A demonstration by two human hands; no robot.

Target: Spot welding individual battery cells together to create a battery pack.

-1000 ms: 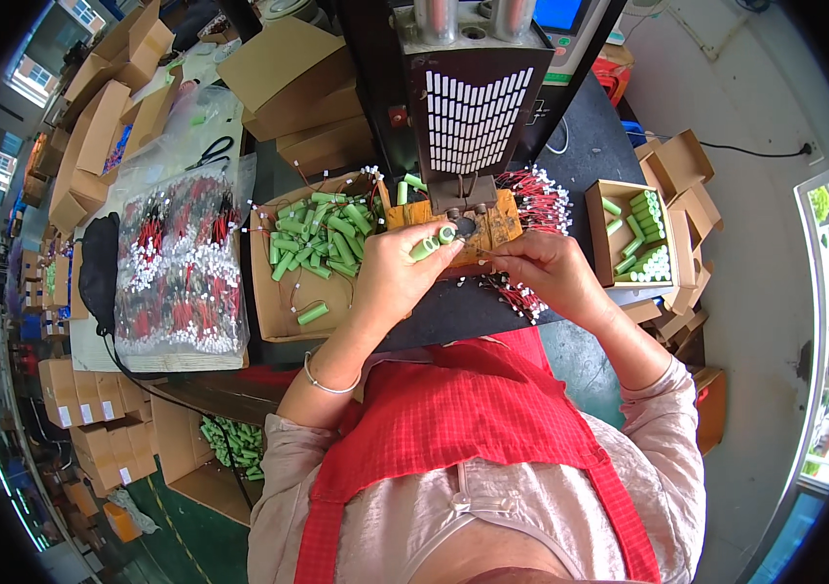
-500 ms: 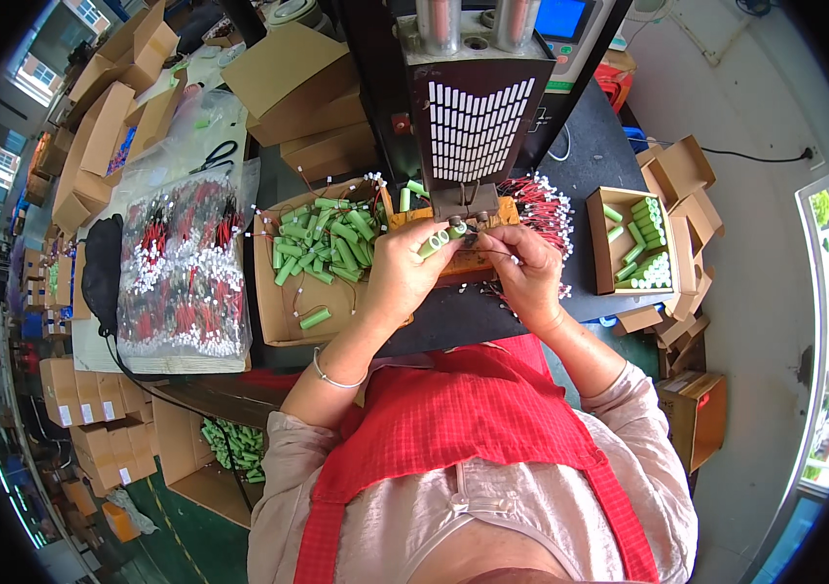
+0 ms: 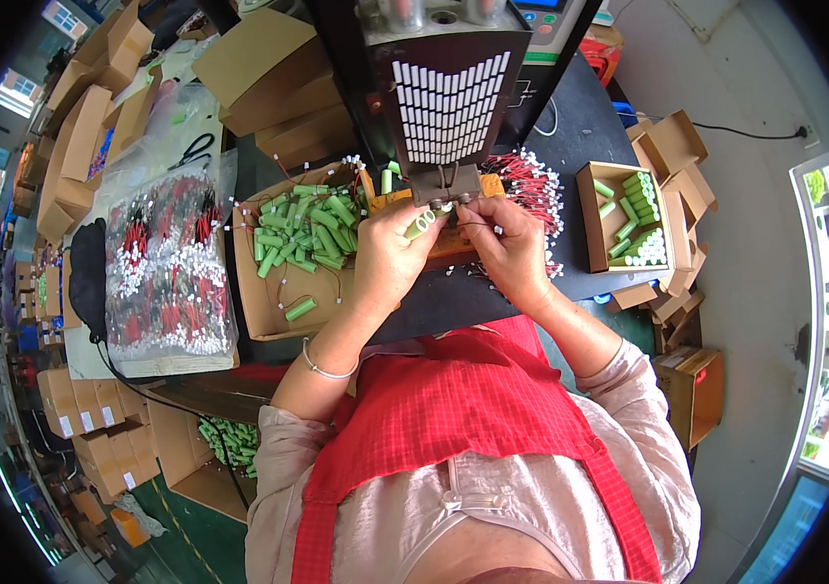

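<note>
My left hand is closed around green cylindrical battery cells, their pale ends turned toward me, beneath the metal electrode holder of a spot welder. Opposite it, my right hand pinches a thin wire lead whose white connector hangs by the fingers. Both sets of fingertips meet close under the electrodes. The exact contact point is hidden by the fingers and the holder. An orange-yellow block sits beneath my hands.
To the left stands a cardboard box of loose green cells with leads. Bagged red-and-black wire leads lie farther left, with scissors behind. More leads are heaped right of the welder, beside a box of cells.
The view has shifted, so most things sit a little farther left and higher. My hands have brought the cells closer beneath the electrodes, which now partly cover them.
</note>
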